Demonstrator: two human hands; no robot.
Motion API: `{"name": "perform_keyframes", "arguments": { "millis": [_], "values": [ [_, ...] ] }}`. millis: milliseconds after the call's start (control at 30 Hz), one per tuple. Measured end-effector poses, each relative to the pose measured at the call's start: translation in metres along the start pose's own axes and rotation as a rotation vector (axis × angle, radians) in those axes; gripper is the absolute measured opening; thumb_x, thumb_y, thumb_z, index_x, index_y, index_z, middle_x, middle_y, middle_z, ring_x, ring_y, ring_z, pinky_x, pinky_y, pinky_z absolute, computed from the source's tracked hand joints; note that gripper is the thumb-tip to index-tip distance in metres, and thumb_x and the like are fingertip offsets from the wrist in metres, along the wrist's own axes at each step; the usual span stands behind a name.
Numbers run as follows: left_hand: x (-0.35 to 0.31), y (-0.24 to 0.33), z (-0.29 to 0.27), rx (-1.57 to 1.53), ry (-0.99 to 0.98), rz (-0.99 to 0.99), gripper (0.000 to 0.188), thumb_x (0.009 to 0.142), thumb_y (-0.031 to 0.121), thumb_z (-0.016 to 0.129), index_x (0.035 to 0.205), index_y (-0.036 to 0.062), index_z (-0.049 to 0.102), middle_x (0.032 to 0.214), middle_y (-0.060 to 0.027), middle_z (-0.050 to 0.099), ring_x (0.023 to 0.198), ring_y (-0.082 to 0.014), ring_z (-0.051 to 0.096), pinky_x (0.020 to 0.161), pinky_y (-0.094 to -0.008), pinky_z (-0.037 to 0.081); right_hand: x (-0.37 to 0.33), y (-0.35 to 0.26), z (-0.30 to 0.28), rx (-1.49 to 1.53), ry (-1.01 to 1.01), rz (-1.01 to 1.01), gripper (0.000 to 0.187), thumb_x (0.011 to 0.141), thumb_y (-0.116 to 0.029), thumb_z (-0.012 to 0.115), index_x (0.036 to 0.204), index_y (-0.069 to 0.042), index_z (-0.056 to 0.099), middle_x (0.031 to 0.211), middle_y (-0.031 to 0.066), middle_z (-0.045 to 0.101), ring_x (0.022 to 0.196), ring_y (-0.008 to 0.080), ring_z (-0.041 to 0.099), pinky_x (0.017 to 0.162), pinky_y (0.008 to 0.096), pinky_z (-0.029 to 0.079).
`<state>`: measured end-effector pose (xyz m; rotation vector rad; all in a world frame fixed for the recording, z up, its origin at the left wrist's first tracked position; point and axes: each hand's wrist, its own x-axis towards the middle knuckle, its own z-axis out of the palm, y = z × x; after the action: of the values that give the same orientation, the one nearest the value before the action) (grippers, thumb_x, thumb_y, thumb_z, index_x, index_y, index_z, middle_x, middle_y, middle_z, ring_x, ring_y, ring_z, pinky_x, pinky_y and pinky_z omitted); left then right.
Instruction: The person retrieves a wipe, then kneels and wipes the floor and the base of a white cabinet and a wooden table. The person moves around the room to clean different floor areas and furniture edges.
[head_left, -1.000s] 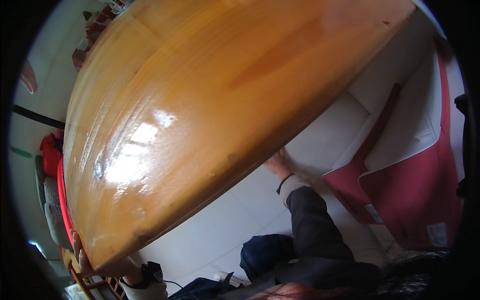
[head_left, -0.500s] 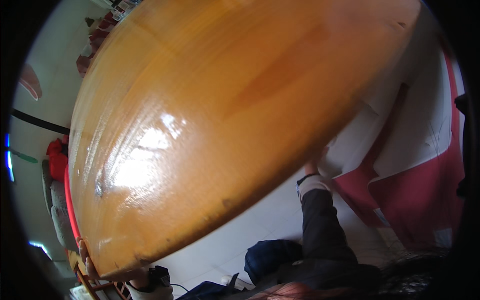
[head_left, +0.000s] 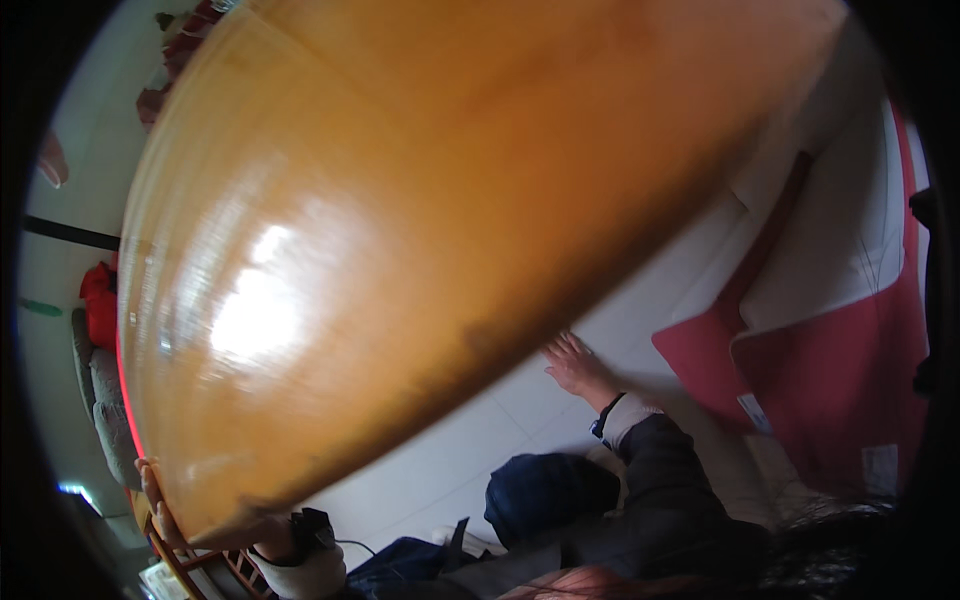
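Observation:
A large glossy orange-brown wooden table top (head_left: 420,230) fills most of the view. My right hand (head_left: 574,366) is stretched out low over the white tiled floor (head_left: 450,450), just past the table's near edge, with its fingers spread and nothing in it. My left hand (head_left: 158,490) is at the table's lower-left rim, fingers curled around the edge and mostly hidden under it. A black watch (head_left: 312,530) and a white cuff show at that wrist. My dark-blue trouser knee (head_left: 545,492) is below the right arm.
A red and white cloth (head_left: 830,380) lies on the floor at the right. Red cushions (head_left: 98,310) and a grey seat (head_left: 105,410) stand at the far left. A wooden chair frame (head_left: 190,572) is at the bottom left by my left hand.
The table top has come to fill more of the view. My right hand slipped behind the table's edge half a second ago and now shows again, spread over the floor.

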<state>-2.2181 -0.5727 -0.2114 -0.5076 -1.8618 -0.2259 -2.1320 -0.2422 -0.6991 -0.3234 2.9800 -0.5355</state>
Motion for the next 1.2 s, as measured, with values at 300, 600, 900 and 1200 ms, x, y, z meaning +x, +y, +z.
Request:
{"name": "perform_keyframes", "arguments": {
  "millis": [300, 600, 900, 1200],
  "values": [
    [-0.001, -0.008, 0.006, -0.02, 0.072, 0.007, 0.036, 0.092, 0.026, 0.054, 0.115, 0.0051, 0.036, 0.121, -0.0199, 0.051, 0.11, -0.0353, 0.054, 0.093, -0.0502, 0.048, -0.005, 0.101, -0.022, 0.034, 0.515, 0.765, 0.054, 0.089, -0.024, 0.051, 0.133, 0.003, 0.037, 0.14, 0.023, 0.033, 0.131, 0.0357, 0.031, 0.108, 0.0454, 0.025],
    [0.009, 0.019, 0.012, -0.005, 0.058, -0.033, 0.042, 0.095, 0.039, 0.045, 0.116, 0.0042, 0.038, 0.121, -0.0187, 0.051, 0.11, -0.032, 0.054, 0.095, -0.0459, 0.046, 0.078, -0.06, 0.03, 0.414, 0.349, -0.232, 0.031, 0.081, -0.004, 0.052, 0.112, 0.0, 0.056, 0.111, 0.0176, 0.058, 0.107, 0.0331, 0.054, 0.09, 0.0399, 0.044],
    [0.01, 0.028, 0.02, -0.124, 0.096, -0.013, 0.053, 0.094, 0.052, 0.038, 0.121, 0.0079, 0.044, 0.122, -0.02, 0.053, 0.116, -0.0339, 0.052, 0.105, -0.0494, 0.035, 0.194, -0.06, 0.015, 0.354, 0.193, 0.053, 0.046, 0.088, -0.021, 0.051, 0.131, -0.007, 0.043, 0.132, 0.0152, 0.043, 0.125, 0.0334, 0.037, 0.106, 0.0413, 0.03],
    [0.012, 0.036, 0.022, -0.153, 0.132, -0.126, 0.05, 0.093, 0.051, 0.041, 0.115, 0.0069, 0.044, 0.118, -0.0206, 0.055, 0.114, -0.0346, 0.053, 0.103, -0.0508, 0.036, 0.177, -0.111, 0.024, -0.112, -0.055, -0.267, 0.067, 0.087, -0.054, 0.046, 0.139, -0.013, 0.036, 0.146, 0.0073, 0.031, 0.137, 0.0234, 0.022, 0.111, 0.0476, 0.012]
  ]
}}
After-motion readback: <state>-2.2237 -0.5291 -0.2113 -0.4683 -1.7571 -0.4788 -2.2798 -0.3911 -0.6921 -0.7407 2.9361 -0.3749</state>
